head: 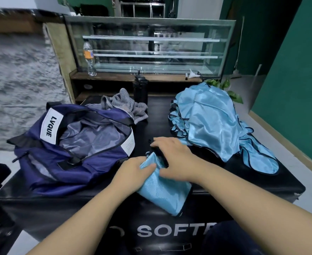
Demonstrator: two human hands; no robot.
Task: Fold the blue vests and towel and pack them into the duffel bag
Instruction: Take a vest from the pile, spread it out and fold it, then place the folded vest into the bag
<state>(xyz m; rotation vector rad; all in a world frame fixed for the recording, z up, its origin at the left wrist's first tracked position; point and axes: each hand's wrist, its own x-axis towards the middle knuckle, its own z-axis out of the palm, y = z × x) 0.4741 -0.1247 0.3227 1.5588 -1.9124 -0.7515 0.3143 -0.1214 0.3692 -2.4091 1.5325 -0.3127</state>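
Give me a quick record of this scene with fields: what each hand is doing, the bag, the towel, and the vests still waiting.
left hand: grips the folded vest's left edge
right hand: pressed on the folded vest's far end
duffel bag: navy, unzipped, grey lining showing, nothing visible inside
towel: grey, crumpled behind the bag
unfolded vests: light blue heap on the right
surface: black padded box

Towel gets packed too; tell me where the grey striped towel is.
The crumpled grey striped towel lies behind the open navy duffel bag, left of the black bottle.
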